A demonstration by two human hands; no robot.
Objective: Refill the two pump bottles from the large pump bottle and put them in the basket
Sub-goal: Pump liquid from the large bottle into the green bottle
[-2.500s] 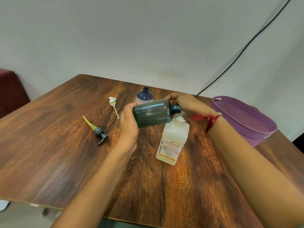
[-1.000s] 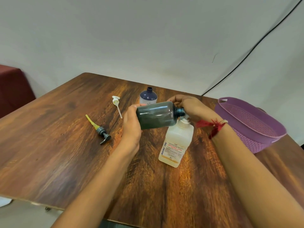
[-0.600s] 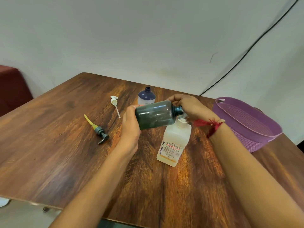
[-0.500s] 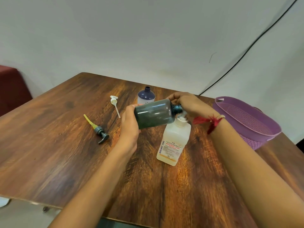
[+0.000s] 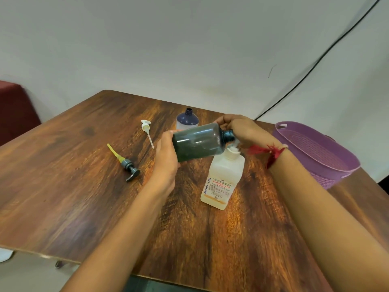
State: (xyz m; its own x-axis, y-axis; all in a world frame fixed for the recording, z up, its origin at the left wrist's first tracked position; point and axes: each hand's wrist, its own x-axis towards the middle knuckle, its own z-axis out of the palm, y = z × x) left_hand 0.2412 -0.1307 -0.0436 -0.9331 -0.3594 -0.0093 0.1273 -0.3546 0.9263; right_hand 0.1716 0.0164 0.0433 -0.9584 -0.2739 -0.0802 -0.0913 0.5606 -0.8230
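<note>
Dark bottle [image 5: 197, 142] held sideways, mouth at pump [image 5: 233, 149] of large bottle [image 5: 223, 182].

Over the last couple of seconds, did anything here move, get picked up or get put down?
Nothing visibly changed; only the camera wobbled. The left hand still holds the dark bottle sideways by its base, its neck at the pump of the white bottle, beside the right hand. The blue bottle, the white loose pump, the grey loose pump and the purple basket lie where they were.
</note>
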